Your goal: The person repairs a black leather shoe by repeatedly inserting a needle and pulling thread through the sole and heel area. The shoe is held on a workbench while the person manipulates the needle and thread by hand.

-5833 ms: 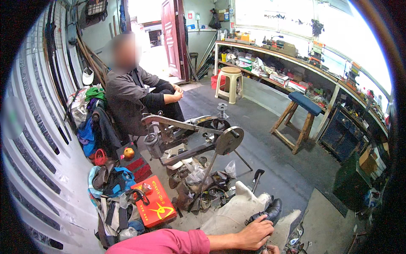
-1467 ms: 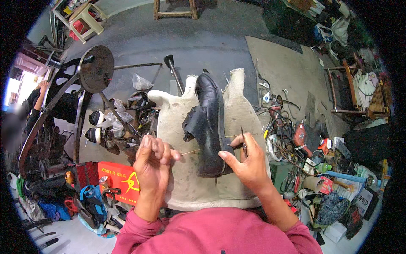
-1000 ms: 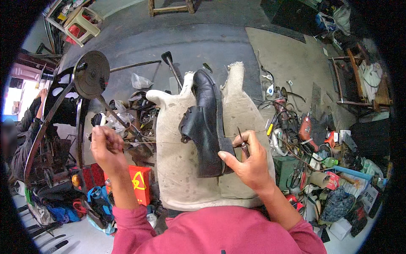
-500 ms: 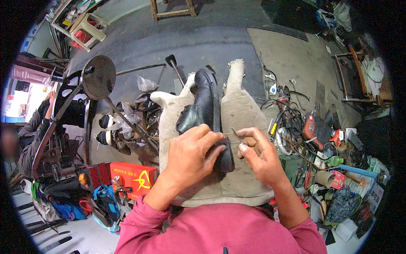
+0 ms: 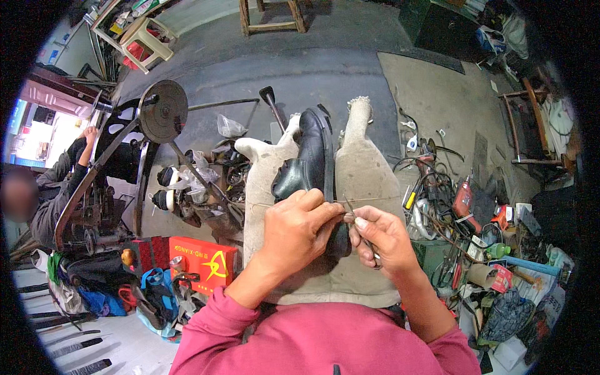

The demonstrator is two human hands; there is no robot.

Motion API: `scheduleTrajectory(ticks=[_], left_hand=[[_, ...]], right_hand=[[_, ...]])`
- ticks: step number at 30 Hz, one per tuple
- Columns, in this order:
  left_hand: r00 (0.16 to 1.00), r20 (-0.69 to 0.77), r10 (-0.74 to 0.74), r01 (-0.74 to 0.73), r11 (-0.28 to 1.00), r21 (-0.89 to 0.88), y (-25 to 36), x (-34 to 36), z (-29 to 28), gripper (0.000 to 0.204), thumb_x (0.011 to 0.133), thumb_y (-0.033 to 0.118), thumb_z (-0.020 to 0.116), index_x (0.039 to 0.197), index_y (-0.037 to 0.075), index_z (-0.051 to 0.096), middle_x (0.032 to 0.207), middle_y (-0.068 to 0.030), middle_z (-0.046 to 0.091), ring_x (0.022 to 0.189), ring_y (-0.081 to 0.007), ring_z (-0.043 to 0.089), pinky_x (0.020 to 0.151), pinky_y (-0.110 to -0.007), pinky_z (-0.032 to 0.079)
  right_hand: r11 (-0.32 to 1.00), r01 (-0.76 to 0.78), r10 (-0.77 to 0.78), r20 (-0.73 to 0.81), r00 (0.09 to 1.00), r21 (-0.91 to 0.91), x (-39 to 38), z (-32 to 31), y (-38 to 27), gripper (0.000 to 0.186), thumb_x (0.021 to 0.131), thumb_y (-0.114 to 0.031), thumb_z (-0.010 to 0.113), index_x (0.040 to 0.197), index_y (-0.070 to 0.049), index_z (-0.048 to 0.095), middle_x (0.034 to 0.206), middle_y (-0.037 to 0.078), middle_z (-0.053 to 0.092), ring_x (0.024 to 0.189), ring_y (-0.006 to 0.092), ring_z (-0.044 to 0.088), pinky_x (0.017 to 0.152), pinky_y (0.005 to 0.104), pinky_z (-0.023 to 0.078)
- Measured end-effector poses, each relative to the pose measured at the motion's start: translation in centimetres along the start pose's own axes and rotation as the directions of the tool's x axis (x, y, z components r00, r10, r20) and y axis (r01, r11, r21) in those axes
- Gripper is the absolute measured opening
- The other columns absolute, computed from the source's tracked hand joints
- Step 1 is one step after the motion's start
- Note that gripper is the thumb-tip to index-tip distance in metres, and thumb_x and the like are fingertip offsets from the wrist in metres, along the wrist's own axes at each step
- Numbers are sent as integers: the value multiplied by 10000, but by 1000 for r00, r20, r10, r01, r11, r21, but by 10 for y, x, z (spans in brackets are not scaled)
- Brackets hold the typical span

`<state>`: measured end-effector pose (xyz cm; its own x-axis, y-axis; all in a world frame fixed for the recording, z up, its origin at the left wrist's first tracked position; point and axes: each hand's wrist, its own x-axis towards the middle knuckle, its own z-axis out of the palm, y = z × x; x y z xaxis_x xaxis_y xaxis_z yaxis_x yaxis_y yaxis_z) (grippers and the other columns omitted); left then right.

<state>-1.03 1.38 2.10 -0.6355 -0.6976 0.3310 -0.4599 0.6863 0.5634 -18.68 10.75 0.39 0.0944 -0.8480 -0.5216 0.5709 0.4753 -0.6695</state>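
Note:
A black leather shoe [image 5: 315,147] lies lengthwise on a stained pale cloth pad [image 5: 369,175] over my lap, its toe away from me and its side flap turned left. My left hand [image 5: 299,228] covers the heel end, fingers closed and tips meeting those of my right; what they pinch is too small to name. My right hand [image 5: 384,240] is closed around a slim awl [image 5: 375,258], its thin point showing above the fingers beside the sole edge. A fine tan thread [image 5: 375,199] stretches sideways across pad and shoe near my fingertips.
An iron patching machine [image 5: 164,109] stands at left, with a person [image 5: 53,187] seated beyond. A red box [image 5: 194,262] and bags are at lower left. A red drill [image 5: 462,200], cables and tools crowd the right. Behind are a plastic stool [image 5: 147,40] and wooden stool [image 5: 275,25].
My left hand came from far out left onto the heel, then moved slightly right to my right hand's fingertips. Earlier, the view faced the room; now it looks down at my lap.

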Motion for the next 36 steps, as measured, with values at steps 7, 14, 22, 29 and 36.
scheduleTrajectory(ticks=[7, 14, 22, 29, 36], left_hand=[[994, -32, -108, 106, 992, -70, -1, -2, 2, 95, 784, 45, 729, 870, 46, 689, 751, -100, 588, 670, -294, 629, 590, -375, 483], [979, -75, -190, 179, 975, -134, -2, -2, 3, 105, 796, 47, 721, 891, 40, 676, 758, -108, 588, 667, -291, 626, 592, -364, 477], [990, 7, -140, 140, 980, -139, -2, -7, -4, 111, 790, 42, 732, 884, 39, 673, 753, -110, 563, 671, -291, 607, 584, -370, 461], [984, -38, -175, 169, 978, -121, -2, -7, 0, 87, 811, 45, 702, 882, 51, 652, 788, -109, 577, 721, -323, 631, 631, -402, 503], [978, -50, -203, 195, 972, -128, -4, -8, 1, 113, 811, 37, 709, 909, 34, 652, 795, -127, 595, 732, -331, 637, 652, -394, 501]], right_hand=[[905, 78, -103, -36, 994, -418, -6, 0, -14, 199, 983, -173, 585, 1114, -23, 587, 782, 36, 625, 539, 77, 513, 486, 243, 428], [666, 72, 13, 108, 994, -743, -16, -12, -49, 152, 939, -113, 645, 1039, -11, 593, 746, 34, 657, 589, 71, 568, 522, 235, 452], [166, 351, -364, 274, 890, -921, 15, 3, -49, 158, 895, -123, 661, 981, -3, 606, 700, 176, 644, 626, 314, 645, 578, 398, 490], [-266, 250, -265, 319, 910, -931, 19, 19, -74, 109, 832, -131, 678, 891, -43, 655, 756, 202, 664, 782, 409, 659, 681, 501, 501], [88, 486, -129, 474, 871, -869, 24, 5, -105, 127, 830, -142, 626, 809, -17, 629, 713, 147, 669, 705, 330, 677, 638, 413, 526]])
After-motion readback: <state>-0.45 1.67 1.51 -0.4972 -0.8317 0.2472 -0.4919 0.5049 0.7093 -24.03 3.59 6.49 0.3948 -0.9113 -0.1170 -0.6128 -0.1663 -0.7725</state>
